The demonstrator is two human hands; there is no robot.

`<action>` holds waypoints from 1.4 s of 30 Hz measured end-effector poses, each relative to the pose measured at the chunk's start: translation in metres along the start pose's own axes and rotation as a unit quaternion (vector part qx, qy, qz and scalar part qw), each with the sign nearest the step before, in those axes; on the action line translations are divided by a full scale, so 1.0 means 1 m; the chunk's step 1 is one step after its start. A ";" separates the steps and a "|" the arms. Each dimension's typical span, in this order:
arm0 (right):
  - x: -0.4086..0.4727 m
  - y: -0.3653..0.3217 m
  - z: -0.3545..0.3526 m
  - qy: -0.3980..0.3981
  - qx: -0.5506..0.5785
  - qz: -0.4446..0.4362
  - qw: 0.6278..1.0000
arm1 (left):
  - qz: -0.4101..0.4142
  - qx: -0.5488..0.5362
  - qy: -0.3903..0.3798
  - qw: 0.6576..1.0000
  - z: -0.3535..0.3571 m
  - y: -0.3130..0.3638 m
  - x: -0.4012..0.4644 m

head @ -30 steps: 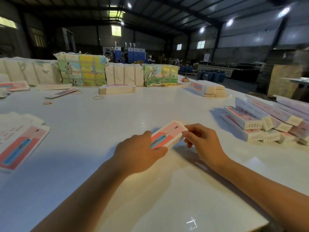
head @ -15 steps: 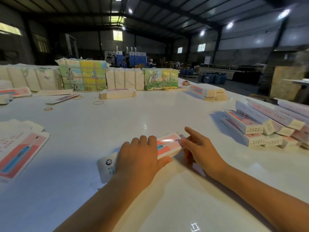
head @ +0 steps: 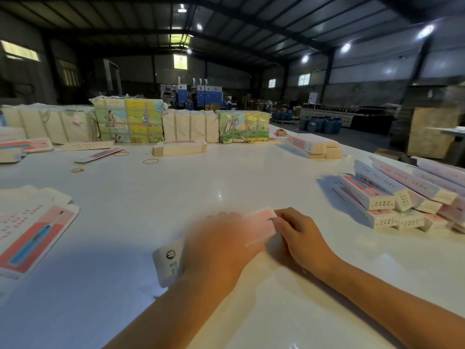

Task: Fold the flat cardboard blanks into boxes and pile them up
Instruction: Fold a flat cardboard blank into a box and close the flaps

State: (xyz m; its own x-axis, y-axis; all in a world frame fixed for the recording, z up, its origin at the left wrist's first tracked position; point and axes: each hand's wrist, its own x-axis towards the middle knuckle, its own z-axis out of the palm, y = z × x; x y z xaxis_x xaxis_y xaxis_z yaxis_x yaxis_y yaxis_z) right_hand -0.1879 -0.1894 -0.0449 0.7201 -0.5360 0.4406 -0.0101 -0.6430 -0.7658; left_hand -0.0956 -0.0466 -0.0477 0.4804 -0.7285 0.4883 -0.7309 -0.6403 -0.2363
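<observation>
While blurred, hands (head: pixel 254 241) (the left especially) hide the box (head: pixel 260 220).

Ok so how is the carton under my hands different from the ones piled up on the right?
The carton under the hands lies alone in front of the person, with the left hand over its middle and the right hand at its far end; the piled boxes sit untouched, stacked on one another. The piled boxes show closed, dotted end faces; the carton's near end flap sticks out flat on the table. Both share the pink and white print.
</observation>
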 end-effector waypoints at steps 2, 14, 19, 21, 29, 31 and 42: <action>0.001 -0.001 0.000 0.001 0.008 0.006 1.000 | -0.005 -0.009 -0.004 1.000 -0.001 0.001 0.000; 0.015 0.007 -0.015 -0.037 0.441 0.241 0.864 | -0.042 -0.082 -0.011 0.996 -0.010 0.004 0.001; 0.012 0.005 -0.008 -0.041 0.373 0.190 0.908 | -0.022 -0.071 -0.018 0.997 -0.008 0.007 0.002; 0.004 0.004 -0.001 0.006 0.145 0.050 0.988 | -0.016 -0.061 -0.021 0.998 -0.006 0.010 0.002; -0.010 -0.007 0.005 -0.032 -0.120 -0.157 0.980 | -0.014 -0.025 -0.010 1.000 -0.010 0.013 -0.003; -0.016 -0.011 0.005 -0.057 -0.062 -0.150 0.985 | -0.008 -0.024 -0.007 1.000 -0.012 0.013 -0.003; -0.005 -0.008 -0.002 -0.097 0.297 0.073 0.947 | -0.010 -0.021 0.023 0.999 -0.013 0.011 -0.001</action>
State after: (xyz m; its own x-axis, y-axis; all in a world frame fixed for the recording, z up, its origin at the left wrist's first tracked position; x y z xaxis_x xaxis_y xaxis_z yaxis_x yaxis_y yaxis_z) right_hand -0.1925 -0.1824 -0.0403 0.8561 -0.4469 0.2597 0.2311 -0.1185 -0.9657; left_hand -0.1102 -0.0497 -0.0395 0.4731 -0.7036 0.5301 -0.7416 -0.6429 -0.1914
